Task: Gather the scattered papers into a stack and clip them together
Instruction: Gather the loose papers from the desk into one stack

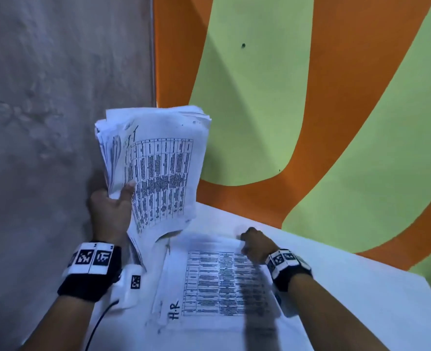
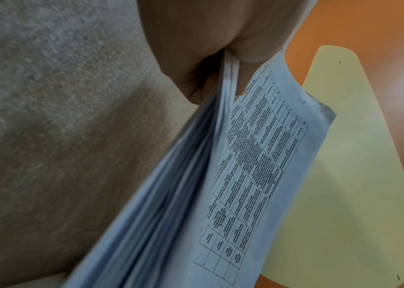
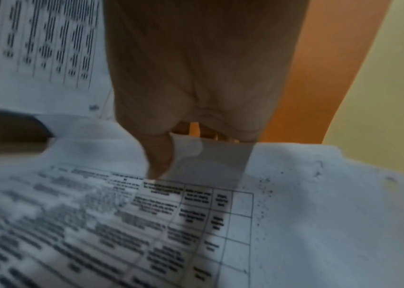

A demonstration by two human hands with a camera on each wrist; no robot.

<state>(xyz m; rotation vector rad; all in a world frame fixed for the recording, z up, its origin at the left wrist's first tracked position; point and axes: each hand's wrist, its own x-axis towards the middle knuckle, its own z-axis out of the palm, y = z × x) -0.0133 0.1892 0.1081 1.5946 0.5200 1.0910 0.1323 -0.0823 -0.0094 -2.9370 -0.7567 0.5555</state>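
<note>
My left hand [image 1: 123, 191] grips a thick stack of printed papers [image 1: 156, 168] by its lower left edge and holds it upright over the table's far left corner. In the left wrist view the thumb and fingers [image 2: 220, 78] pinch the stack [image 2: 257, 165], whose sheets fan apart. One printed sheet [image 1: 222, 282] marked "H.R" lies flat on the white table [image 1: 348, 287]. My right hand [image 1: 250, 241] is at that sheet's far edge. In the right wrist view the thumb [image 3: 158, 165] lies on top of the sheet [image 3: 146, 224] with the fingers curled past its edge. No clip is in view.
A grey wall [image 1: 45, 122] runs along the left, and an orange and green wall [image 1: 285, 97] stands behind the table. The table's right edge slants down towards the lower right. A black cable [image 1: 100, 315] hangs below my left wrist.
</note>
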